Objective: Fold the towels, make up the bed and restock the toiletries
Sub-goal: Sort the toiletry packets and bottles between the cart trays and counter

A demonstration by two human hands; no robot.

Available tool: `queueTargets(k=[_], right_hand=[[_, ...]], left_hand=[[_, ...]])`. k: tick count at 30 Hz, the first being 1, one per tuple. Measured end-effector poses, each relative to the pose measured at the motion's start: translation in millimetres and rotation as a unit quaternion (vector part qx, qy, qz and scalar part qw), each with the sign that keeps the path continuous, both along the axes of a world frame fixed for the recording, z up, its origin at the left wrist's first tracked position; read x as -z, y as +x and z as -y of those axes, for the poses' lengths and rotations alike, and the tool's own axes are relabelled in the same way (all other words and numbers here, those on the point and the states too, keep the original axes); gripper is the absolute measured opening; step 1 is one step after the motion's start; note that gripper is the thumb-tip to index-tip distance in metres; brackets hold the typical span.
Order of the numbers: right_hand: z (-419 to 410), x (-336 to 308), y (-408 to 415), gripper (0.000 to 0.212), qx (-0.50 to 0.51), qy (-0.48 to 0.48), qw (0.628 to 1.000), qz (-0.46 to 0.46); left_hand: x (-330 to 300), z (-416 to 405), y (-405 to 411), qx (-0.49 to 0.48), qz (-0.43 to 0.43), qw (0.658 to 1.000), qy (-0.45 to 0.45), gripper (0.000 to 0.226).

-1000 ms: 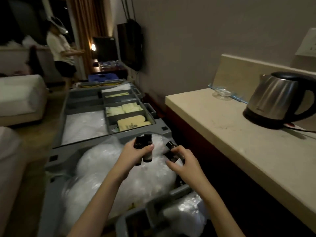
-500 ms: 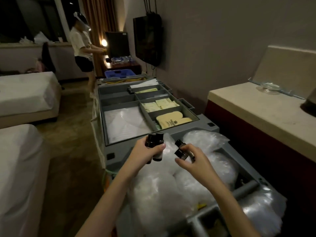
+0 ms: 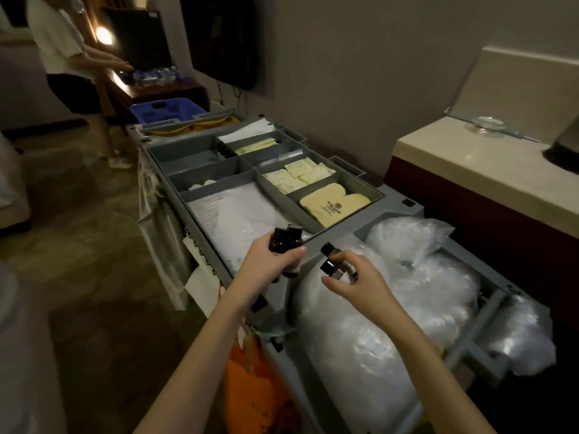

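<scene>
Bottles, small and dark: two (image 3: 286,242) gripped upright in the left hand (image 3: 269,266), two more (image 3: 336,266) pinched in the right hand (image 3: 360,283), all held above the grey cart (image 3: 404,208); clear plastic bags (image 3: 407,277) lie beneath; cream packets (image 3: 333,205) fill a tray compartment beyond.

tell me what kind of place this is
Most likely a hotel guest room being serviced. A grey housekeeping cart holds compartments of packaged amenities, the hands hold small dark toiletry bottles, and a wall-mounted TV hangs above a counter.
</scene>
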State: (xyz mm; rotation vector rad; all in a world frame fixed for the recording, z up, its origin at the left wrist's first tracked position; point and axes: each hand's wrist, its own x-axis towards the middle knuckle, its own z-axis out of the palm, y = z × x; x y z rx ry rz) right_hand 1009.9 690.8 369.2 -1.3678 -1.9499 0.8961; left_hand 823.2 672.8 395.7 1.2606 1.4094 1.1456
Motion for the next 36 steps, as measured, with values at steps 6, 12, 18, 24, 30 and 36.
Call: queueTargets(k=[6,12,18,24,30,36], right_hand=[[-33.3,13.2,-68.8,0.021,-0.018,-0.022,0.999,-0.016],[-82.8,25.4,-152.7,0.023,-0.011,-0.016,1.000,0.008],[-132.1,29.5,-226.6,0.027,0.115,-0.028,0.992,0.046],[-190.9,17.2,-315.6,0.028,0.189,-0.062,0.979,0.032],[-222.4,16.0,-365.1,0.025,0.253,-0.050,0.966,0.024],[-245.4,21.7,-363.8,0.024,0.323,-0.053,0.945,0.025]], left_hand=[[7.7,-16.2,-66.3,-0.043,-0.011,0.999,-0.014,0.016],[18.2,-80.4,-142.6,-0.023,-0.014,0.999,-0.019,0.023],[29.7,-176.7,-231.8,0.091,-0.020,0.995,-0.025,0.015],[25.5,-248.2,-342.2,0.165,-0.046,0.985,-0.030,0.026],[22.0,-312.6,-370.8,0.224,-0.004,0.974,-0.028,0.021],[33.9,-365.1,-354.7,0.289,0.033,0.956,-0.035,0.016]])
